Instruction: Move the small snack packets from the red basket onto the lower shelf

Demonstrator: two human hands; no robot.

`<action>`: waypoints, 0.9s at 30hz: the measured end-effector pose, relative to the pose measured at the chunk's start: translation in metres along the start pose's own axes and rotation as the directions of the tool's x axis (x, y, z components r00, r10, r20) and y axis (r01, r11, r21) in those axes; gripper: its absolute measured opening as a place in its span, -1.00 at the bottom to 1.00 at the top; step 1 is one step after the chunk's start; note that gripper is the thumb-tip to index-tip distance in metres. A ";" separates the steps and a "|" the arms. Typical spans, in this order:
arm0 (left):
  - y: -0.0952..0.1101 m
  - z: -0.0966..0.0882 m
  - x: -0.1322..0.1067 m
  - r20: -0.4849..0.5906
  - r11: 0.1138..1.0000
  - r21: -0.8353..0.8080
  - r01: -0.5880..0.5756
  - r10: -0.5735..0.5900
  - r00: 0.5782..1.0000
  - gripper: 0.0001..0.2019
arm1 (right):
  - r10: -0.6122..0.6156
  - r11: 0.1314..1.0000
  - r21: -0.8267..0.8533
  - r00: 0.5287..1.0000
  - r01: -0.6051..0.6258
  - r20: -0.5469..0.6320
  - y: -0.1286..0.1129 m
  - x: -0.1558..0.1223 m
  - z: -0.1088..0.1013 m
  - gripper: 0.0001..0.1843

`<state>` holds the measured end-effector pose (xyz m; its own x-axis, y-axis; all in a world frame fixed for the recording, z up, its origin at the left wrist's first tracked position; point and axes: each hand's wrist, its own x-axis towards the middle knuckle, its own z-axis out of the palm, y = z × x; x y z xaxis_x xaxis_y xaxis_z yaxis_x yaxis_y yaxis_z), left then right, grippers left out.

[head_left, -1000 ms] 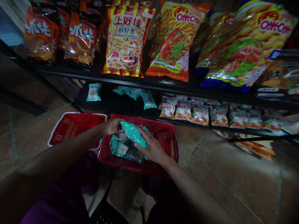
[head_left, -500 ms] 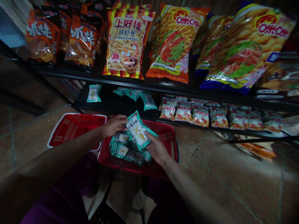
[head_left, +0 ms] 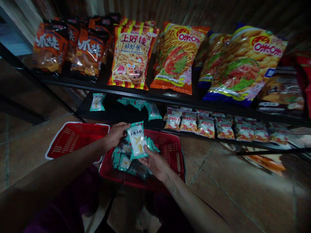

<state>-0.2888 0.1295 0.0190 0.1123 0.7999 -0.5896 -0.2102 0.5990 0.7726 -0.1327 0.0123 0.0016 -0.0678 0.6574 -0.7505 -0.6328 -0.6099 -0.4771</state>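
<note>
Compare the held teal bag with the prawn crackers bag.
The held bag is teal and white; the prawn crackers bag red and yellow. The held bag is smaller than the crackers bag. Right hand holds the teal bag, left hand at its corner; the crackers bag stands on a shelf. Both show printed fronts.

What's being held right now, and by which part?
A teal snack bag: the right grip has its lower right edge, the left grip its upper left corner.
</note>
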 end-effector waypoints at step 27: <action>-0.042 -0.019 -0.041 0.188 0.999 -0.031 -0.008 0.014 0.982 -0.53 | -0.080 0.986 -0.146 0.997 0.081 0.009 0.020 -0.003 0.015 -0.59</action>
<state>-0.3035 0.0708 0.0067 0.2903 0.8009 -0.5238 -0.2413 0.5909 0.7698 -0.1567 0.0046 0.0009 -0.0236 0.7081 -0.7058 -0.5168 -0.6129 -0.5977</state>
